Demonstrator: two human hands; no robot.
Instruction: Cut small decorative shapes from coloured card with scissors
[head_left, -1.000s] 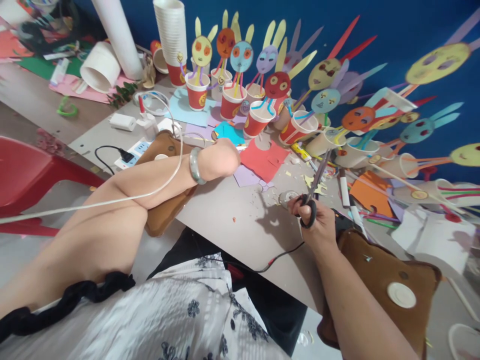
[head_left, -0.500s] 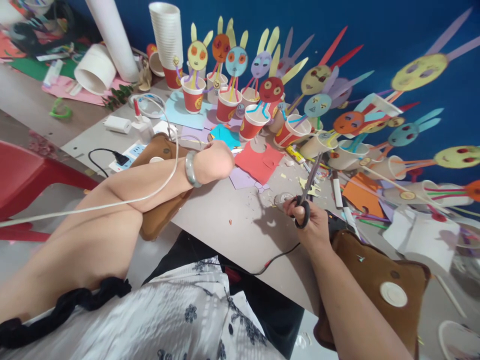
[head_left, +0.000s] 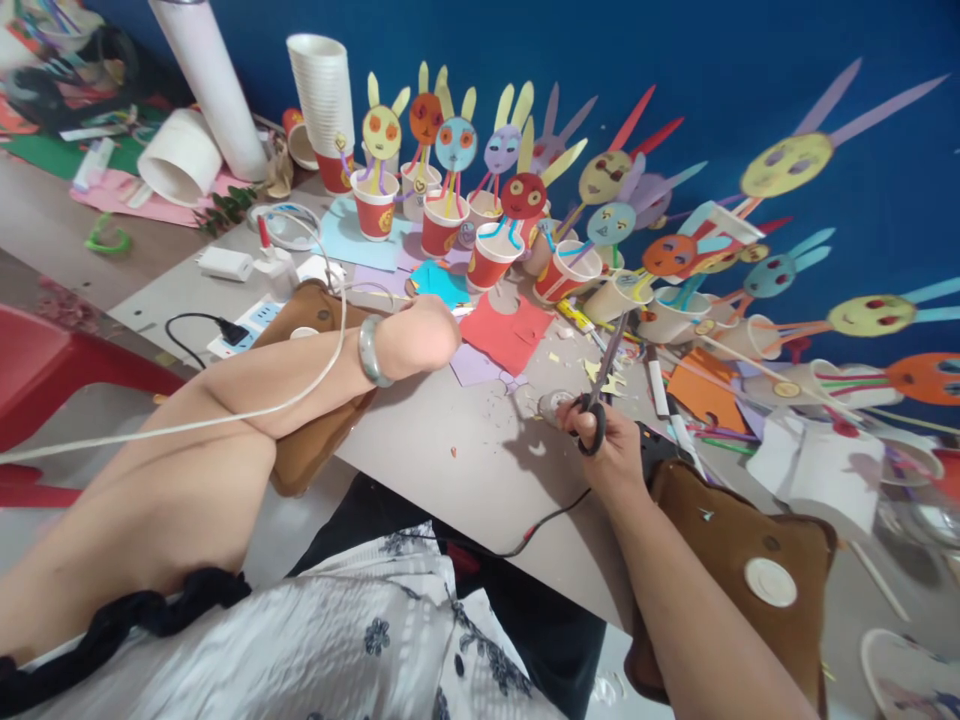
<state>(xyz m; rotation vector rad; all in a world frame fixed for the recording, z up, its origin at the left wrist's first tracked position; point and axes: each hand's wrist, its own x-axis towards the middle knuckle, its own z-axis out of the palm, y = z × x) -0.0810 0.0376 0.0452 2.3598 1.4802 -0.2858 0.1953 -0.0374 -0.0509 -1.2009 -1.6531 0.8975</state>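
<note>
My right hand (head_left: pixel 615 440) grips a pair of scissors (head_left: pixel 608 370) by the black handles. Their blades point up and away from me and look closed together. My left hand (head_left: pixel 424 332) hangs bent at the wrist over the table, a bangle (head_left: pixel 373 352) around that wrist. Its fingers are turned away and hidden, so I cannot see what they hold. Just beyond it lie a red paper sheet (head_left: pixel 504 335) with a rounded cut-out, a purple paper piece (head_left: pixel 480 370) and a blue paper piece (head_left: pixel 439 283). Pale yellow scraps (head_left: pixel 606 380) lie near the blades.
Several paper cups with paper rabbit figures line the blue wall, including a red cup (head_left: pixel 375 210). A tall cup stack (head_left: pixel 322 100) stands at the back left. Brown cushions (head_left: pixel 735 580) lie under both arms. A white cable (head_left: pixel 225 415) crosses my left arm; a power strip (head_left: pixel 259 325) is beside it.
The view has shifted slightly, so the table and cups appear a little further left. Both hands keep nearly the same pose, with the scissors still in my right hand.
</note>
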